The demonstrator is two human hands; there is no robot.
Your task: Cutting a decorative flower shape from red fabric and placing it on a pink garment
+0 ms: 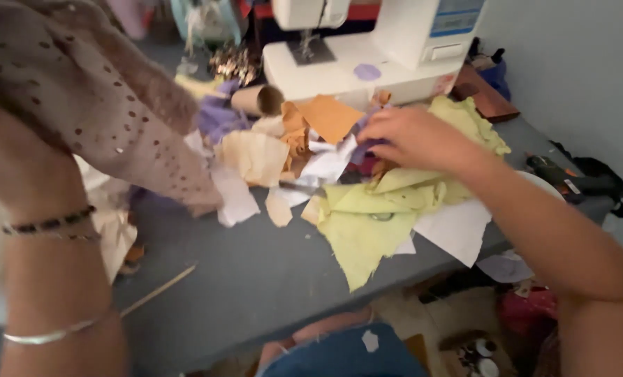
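Head view: my right hand curls into scraps before the sewing machine; left hand clutches brown fabric, best lifted clear.

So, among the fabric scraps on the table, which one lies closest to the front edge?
The large yellow-green scrap: its pointed corner reaches toward the front edge of the grey table, below the right hand. The orange scrap and cream scrap lie farther back.

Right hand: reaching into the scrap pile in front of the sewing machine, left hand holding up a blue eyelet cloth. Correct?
One thing is wrong: the eyelet cloth is brownish-tan, not blue, as the head view shows. The rest holds: the right hand reaches into the scrap pile in front of the sewing machine, and the left hand holds the cloth up.
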